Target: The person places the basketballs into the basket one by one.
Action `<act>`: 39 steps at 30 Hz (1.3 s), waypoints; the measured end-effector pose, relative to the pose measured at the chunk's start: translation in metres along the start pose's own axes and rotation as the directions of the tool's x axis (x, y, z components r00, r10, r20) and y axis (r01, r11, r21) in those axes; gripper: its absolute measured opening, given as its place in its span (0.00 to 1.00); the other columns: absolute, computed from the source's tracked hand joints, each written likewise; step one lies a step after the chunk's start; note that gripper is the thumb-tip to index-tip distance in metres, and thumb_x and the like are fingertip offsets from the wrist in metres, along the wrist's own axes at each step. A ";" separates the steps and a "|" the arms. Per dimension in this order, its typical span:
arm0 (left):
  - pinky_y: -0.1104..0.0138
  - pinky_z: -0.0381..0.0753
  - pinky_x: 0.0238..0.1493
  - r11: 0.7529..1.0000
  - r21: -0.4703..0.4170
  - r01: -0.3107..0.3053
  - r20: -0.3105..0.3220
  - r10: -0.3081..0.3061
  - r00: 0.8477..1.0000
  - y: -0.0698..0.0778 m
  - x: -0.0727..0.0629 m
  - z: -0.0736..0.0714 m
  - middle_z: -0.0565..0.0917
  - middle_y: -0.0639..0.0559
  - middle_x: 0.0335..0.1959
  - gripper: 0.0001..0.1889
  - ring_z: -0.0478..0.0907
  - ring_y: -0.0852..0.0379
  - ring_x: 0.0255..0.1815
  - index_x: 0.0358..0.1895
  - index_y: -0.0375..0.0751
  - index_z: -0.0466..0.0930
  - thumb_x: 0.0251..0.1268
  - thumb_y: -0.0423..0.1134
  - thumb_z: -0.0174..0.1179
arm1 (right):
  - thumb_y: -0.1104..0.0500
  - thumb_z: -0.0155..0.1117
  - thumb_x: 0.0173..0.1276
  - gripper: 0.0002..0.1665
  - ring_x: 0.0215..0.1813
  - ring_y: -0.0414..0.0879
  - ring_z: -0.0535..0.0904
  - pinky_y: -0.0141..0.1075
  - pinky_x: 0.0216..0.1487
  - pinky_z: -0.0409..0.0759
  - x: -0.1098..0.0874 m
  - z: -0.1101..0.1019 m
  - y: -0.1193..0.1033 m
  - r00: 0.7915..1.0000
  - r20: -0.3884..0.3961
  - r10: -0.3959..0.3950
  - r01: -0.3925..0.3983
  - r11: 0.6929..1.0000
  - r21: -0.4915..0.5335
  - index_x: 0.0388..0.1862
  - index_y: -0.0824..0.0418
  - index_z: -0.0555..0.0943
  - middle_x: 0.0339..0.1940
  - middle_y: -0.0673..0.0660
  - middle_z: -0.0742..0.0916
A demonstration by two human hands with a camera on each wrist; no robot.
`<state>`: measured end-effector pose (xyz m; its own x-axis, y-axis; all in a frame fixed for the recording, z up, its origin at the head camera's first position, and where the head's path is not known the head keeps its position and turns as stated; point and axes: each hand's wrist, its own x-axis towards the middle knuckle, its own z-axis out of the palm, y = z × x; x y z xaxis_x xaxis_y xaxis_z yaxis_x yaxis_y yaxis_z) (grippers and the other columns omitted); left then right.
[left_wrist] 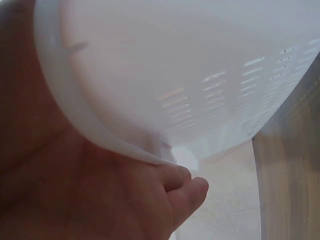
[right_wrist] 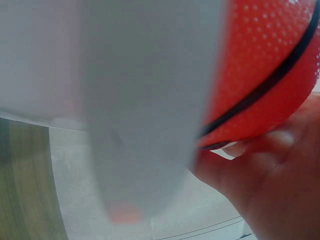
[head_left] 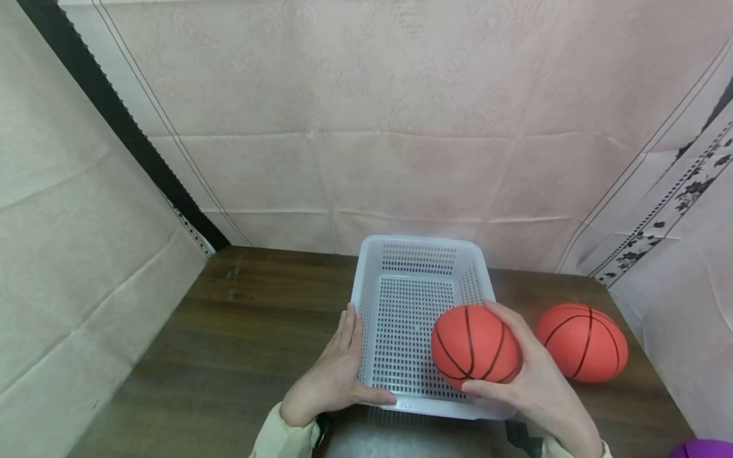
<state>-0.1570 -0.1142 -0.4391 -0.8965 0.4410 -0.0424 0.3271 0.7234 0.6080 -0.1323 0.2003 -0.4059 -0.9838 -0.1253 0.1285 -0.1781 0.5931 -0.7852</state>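
Note:
My right hand [head_left: 535, 375] grips a small orange-red toy basketball [head_left: 466, 346] with black lines, thumb on the near side and fingers over its far right side. The ball is over the near right part of a white perforated plastic basket [head_left: 366, 280]; whether it touches the basket floor cannot be told. At the basket's near left corner rests my left hand [head_left: 332, 378], its fingers straight along the left side and its thumb along the near rim. In the right wrist view, the basket's blurred rim hides part of the ball [right_wrist: 270, 60].
A second orange-red basketball [head_left: 583, 343] lies on the dark wooden table [head_left: 229, 356], right of the basket. Part of a purple ball [head_left: 701, 449] shows at the bottom right corner. Pale cloth walls [head_left: 401, 172] enclose the table at the back and sides.

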 end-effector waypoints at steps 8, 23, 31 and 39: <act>0.41 0.46 0.70 1.000 -0.002 0.005 0.004 -0.005 1.000 -0.001 0.001 0.000 0.26 0.38 0.77 0.75 0.26 0.41 0.77 0.76 0.29 0.30 0.37 0.72 0.70 | 0.38 0.84 0.34 0.67 0.52 0.48 0.78 0.41 0.42 0.80 0.000 0.001 0.002 1.000 0.007 -0.024 0.024 0.999 -0.038 0.73 0.28 0.56 0.66 0.44 0.70; 0.40 0.46 0.70 1.000 -0.007 0.006 0.003 -0.006 1.000 0.000 0.000 0.000 0.26 0.38 0.77 0.75 0.27 0.41 0.77 0.76 0.29 0.31 0.37 0.71 0.71 | 0.36 0.84 0.34 0.65 0.52 0.48 0.78 0.42 0.42 0.80 0.002 0.006 0.003 0.998 0.038 -0.041 0.042 0.998 -0.037 0.73 0.29 0.57 0.66 0.43 0.69; 0.41 0.48 0.70 1.000 -0.003 0.003 -0.014 -0.003 1.000 0.000 -0.001 0.001 0.27 0.36 0.77 0.75 0.28 0.40 0.77 0.76 0.28 0.31 0.37 0.71 0.71 | 0.35 0.83 0.35 0.64 0.52 0.46 0.78 0.40 0.42 0.80 0.003 0.011 0.001 0.997 0.064 -0.049 0.050 0.999 -0.014 0.72 0.29 0.58 0.66 0.41 0.68; 0.41 0.49 0.70 1.000 0.002 0.002 -0.011 -0.002 1.000 -0.001 0.000 0.001 0.27 0.37 0.77 0.76 0.29 0.39 0.77 0.76 0.29 0.31 0.36 0.72 0.70 | 0.35 0.83 0.35 0.63 0.52 0.49 0.77 0.40 0.42 0.80 0.005 0.015 0.002 0.997 0.072 -0.035 0.035 0.999 0.001 0.71 0.28 0.59 0.67 0.43 0.67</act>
<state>-0.1569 -0.1139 -0.4407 -0.9004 0.4337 -0.0342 0.3262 0.7250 0.6066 -0.1371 0.1889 -0.4159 -0.9728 -0.2027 0.1119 -0.2123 0.5880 -0.7805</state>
